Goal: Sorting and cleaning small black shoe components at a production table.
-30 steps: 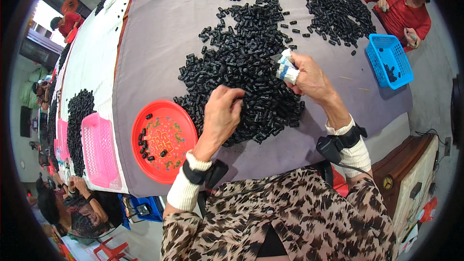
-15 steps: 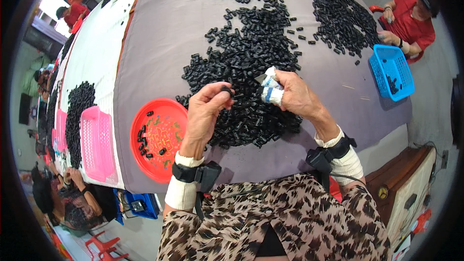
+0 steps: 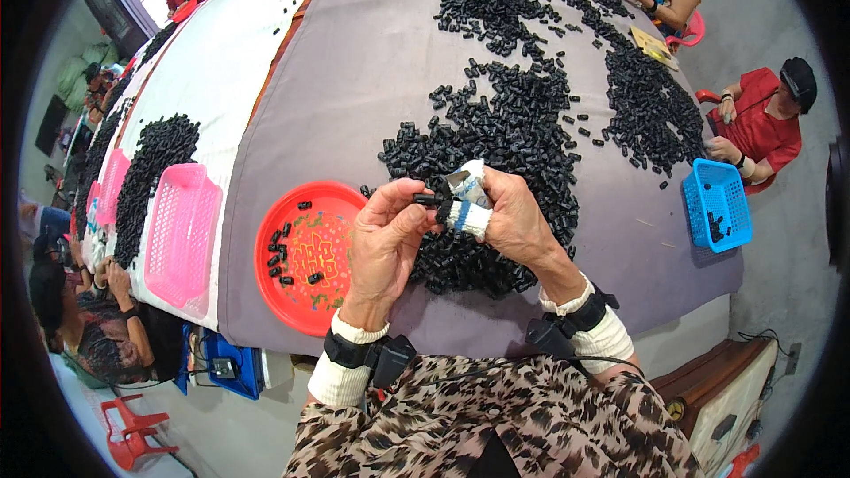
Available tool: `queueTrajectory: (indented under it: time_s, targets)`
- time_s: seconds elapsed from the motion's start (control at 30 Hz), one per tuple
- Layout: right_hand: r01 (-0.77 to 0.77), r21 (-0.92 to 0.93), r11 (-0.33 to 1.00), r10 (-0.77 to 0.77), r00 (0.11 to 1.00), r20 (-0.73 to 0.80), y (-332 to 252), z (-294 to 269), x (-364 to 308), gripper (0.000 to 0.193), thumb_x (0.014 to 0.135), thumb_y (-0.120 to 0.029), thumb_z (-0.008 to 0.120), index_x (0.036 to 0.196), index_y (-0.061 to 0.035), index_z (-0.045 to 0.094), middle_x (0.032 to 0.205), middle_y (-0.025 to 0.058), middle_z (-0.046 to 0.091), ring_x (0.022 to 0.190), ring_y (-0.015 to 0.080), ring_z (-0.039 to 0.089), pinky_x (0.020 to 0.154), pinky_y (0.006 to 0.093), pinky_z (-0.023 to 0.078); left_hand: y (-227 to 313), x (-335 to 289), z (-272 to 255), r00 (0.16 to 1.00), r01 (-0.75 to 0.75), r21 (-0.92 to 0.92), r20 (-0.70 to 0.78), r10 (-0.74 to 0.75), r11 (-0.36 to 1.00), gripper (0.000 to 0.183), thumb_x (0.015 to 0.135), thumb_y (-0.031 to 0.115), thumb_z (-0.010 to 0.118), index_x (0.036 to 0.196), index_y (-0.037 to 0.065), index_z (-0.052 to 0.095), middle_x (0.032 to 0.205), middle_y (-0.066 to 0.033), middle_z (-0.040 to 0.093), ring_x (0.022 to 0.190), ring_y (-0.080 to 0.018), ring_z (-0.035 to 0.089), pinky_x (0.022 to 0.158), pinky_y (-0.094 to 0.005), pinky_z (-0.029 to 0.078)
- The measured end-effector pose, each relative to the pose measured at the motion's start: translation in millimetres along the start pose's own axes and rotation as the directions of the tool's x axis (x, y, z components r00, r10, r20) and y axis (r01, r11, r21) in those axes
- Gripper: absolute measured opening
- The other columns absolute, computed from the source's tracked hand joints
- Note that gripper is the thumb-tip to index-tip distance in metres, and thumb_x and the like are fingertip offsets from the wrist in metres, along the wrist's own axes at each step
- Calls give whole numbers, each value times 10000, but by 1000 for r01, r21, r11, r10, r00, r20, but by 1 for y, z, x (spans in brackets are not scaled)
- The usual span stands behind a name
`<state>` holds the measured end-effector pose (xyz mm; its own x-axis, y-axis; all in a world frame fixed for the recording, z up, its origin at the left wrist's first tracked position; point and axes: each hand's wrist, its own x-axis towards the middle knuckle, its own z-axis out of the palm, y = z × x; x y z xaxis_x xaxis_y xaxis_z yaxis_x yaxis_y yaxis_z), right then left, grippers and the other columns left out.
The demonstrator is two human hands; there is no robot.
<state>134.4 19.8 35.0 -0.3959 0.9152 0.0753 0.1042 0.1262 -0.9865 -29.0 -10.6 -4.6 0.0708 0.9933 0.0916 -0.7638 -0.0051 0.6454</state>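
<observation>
My left hand [image 3: 390,239] pinches a small black plastic cylinder [image 3: 427,200] between thumb and fingertips, in front of my chest. Close by on its right, my right hand [image 3: 518,221] is closed around a small grey, blade-like piece [image 3: 459,182]. White wrapping with a blue stripe [image 3: 467,219] covers the ends of its thumb and finger, so the grip is partly hidden. The cylinder's right end meets the wrapped fingers. Behind and beneath both hands spreads a heap of like black cylinders [image 3: 496,142]. A red round tray [image 3: 270,296] with several black pieces and green scraps lies left of my left hand.
On the left stand a pink basket [image 3: 183,239] and another black heap [image 3: 159,150] on a white cloth. A blue basket [image 3: 717,204] stands at the right edge, near a co-worker in red [image 3: 766,119]. More co-workers sit around the grey-covered table [image 3: 310,115].
My hands have come together, bringing the black cylinder against the wrapped fingers of my right hand. The view has shifted, so the table's far end shows more.
</observation>
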Motion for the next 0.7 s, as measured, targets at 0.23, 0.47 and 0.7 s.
queueTrajectory:
  time_s: [0.23,0.47,0.7]
  targets:
    - [-6,12,1000,6,1000,-28,-6,-5,2,194,777,-118,661,915,-12,574,716,14,590,641,57,510,566,230,434,1,-2,10,999,26,63,-32,-24,998,213,863,39,550,1068,-19,560,945,-82,606,799,-152,604,742,-298,517]
    - [110,-123,986,-111,994,0,4,-13,9,186,781,-115,644,908,-12,557,709,22,599,623,70,513,551,246,428,2,8,21,994,99,116,-65,-92,988,261,848,35,560,1103,-15,545,909,-61,599,773,-146,594,730,-292,515]
    - [97,-132,986,-89,994,69,7,-26,3,265,743,-171,697,907,-12,562,700,62,607,626,114,548,572,288,449,-5,10,10,964,258,-59,-45,-261,964,320,853,53,559,1165,-6,520,837,-32,580,813,-137,572,735,-287,500]
